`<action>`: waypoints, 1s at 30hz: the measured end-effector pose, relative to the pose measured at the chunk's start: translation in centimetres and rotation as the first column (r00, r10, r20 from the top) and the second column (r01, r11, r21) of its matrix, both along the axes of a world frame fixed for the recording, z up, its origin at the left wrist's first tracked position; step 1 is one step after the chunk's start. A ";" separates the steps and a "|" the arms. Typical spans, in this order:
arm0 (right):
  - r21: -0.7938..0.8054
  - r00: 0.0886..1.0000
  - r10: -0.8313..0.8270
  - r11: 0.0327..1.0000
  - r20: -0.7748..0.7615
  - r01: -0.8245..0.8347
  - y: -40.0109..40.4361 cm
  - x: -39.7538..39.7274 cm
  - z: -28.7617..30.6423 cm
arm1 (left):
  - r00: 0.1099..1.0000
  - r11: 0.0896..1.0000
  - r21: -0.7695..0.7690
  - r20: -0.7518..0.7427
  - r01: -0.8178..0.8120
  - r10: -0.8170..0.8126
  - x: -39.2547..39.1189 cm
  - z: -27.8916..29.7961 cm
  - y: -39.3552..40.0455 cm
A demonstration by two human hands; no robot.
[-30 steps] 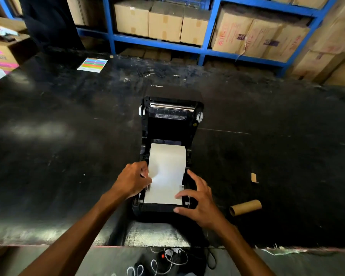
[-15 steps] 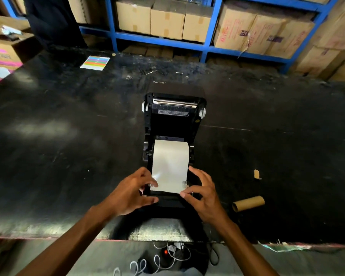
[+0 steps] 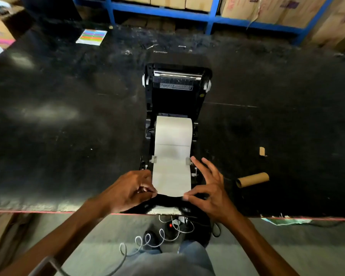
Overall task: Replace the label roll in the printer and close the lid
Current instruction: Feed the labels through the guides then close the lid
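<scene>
At six o'clock on the black table [image 3: 68,120], the printer [image 3: 176,100] stands with lid raised, and its label strip [image 3: 172,166] now reaches farther out past the front edge than a second ago, so feeding looks nearly done. Left hand [image 3: 130,191] pinches one strip corner; right hand [image 3: 209,188] pinches the other with thumb and forefinger, remaining fingers splayed.

A glossy black plastic label printer [image 3: 176,100] carries a plain white paper label strip [image 3: 172,156] on the scuffed black surface [image 3: 68,126], whose front edge is red. Right of it lies a tan cardboard tube core [image 3: 252,179]. Far left, a white card with rainbow stripes [image 3: 91,37]. Behind, blue metal shelving [image 3: 161,11] holds brown cardboard boxes [image 3: 241,6].
</scene>
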State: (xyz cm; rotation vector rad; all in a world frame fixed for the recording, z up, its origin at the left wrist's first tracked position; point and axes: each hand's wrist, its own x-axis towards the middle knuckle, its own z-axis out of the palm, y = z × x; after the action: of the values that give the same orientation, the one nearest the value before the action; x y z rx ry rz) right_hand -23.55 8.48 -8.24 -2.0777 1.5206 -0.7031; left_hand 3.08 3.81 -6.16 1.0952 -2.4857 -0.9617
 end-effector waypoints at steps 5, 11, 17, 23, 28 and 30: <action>0.021 0.995 0.069 0.998 -0.074 -0.067 1.2 0.1 -0.5 | 0.999 0.998 0.049 0.040 0.026 -0.028 0.1 -1.0 0.9; 0.035 0.988 0.097 0.995 -0.124 -0.093 3.0 0.2 -1.4 | 0.997 0.984 0.177 0.067 0.017 -0.029 0.0 -2.6 2.2; 0.013 0.981 0.131 0.991 -0.142 -0.130 3.6 0.0 -1.8 | 0.997 0.986 0.163 0.062 0.027 -0.038 0.1 -2.5 3.0; -0.083 0.991 -0.084 0.992 0.100 0.093 -1.6 -0.3 4.1 | 0.763 0.796 0.049 -0.253 -0.604 0.595 0.2 -1.2 3.0; -0.312 0.966 -0.224 0.916 0.125 0.253 -11.6 0.9 11.6 | 0.574 0.484 0.614 -0.060 -0.624 0.817 -0.5 -0.9 0.9; -0.332 0.967 -0.255 0.911 0.014 0.245 -14.9 1.3 13.8 | 0.543 0.362 0.730 0.015 -0.580 0.840 -0.7 -0.3 0.4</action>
State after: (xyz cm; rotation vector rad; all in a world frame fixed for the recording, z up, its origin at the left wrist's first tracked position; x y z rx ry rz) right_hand -22.28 -6.44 5.56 -2.1539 1.8118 -1.0947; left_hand 2.39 4.19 -6.47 1.7892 -1.0253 -1.5590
